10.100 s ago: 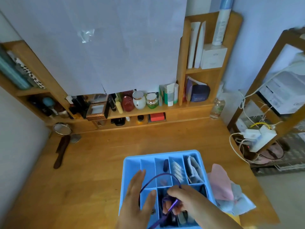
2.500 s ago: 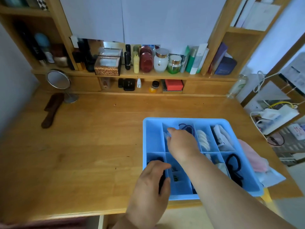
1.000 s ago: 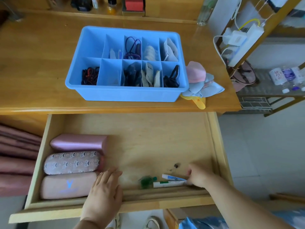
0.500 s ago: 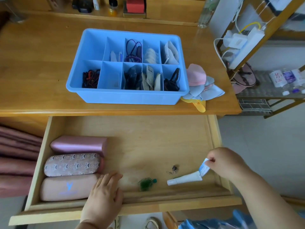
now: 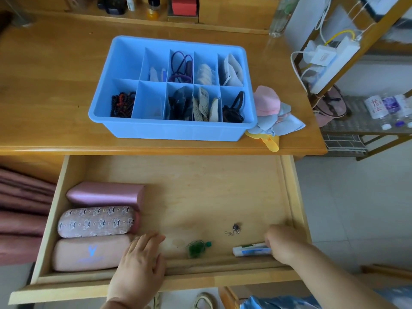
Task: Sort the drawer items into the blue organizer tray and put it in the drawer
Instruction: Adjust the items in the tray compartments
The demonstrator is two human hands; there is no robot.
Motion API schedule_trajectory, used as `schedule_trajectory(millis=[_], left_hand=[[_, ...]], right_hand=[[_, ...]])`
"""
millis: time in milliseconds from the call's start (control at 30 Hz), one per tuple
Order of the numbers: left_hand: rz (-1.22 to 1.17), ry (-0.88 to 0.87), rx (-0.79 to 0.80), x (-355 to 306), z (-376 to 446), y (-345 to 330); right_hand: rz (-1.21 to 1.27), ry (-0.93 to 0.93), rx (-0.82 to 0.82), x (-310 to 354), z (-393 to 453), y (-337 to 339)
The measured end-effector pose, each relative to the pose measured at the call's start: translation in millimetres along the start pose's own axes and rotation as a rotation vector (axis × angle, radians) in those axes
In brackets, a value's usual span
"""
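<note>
The blue organizer tray stands on the desk above the open wooden drawer, its compartments holding hair ties, beads and packets. In the drawer's front lie a small green bottle, a tiny metal charm and a white-and-blue tube. My right hand holds the tube's right end at the drawer's front right. My left hand rests flat with straight fingers over the drawer's front edge, next to the pink cases.
Three pink cases fill the drawer's left side. A heap of pink, blue and yellow cloths lies on the desk right of the tray. A power strip with cables hangs on the right shelf. Pink curtains hang at the left.
My right hand has come down and set the tube flat on the drawer floor along the front wall; half a second ago it held the tube lifted by its end. My left hand has stayed put.
</note>
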State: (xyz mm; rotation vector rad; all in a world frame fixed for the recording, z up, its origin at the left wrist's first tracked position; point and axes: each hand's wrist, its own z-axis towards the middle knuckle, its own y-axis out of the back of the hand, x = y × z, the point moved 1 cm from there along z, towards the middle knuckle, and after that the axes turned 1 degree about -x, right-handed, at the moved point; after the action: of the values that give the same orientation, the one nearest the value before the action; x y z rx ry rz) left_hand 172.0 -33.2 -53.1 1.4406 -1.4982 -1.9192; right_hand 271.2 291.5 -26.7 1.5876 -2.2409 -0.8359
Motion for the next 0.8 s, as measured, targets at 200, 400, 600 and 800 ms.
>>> schedule_trajectory(millis=[200,400,600,800], left_hand=[[-0.014,0.013,0.027,1,0,0],[-0.072,0.029,0.072,-2,5,9],[-0.139,-0.017,-0.001,-10,38,57],[-0.143,-0.223,-0.266,-33,110,155]], right_hand=[[-0.134,0.056,-0.032,6,9,-3],[-0.004,0.08,0.008,5,4,1],[0.259,0.135,-0.106,19,-31,40],[0.646,0.291,-0.162,48,-81,131]])
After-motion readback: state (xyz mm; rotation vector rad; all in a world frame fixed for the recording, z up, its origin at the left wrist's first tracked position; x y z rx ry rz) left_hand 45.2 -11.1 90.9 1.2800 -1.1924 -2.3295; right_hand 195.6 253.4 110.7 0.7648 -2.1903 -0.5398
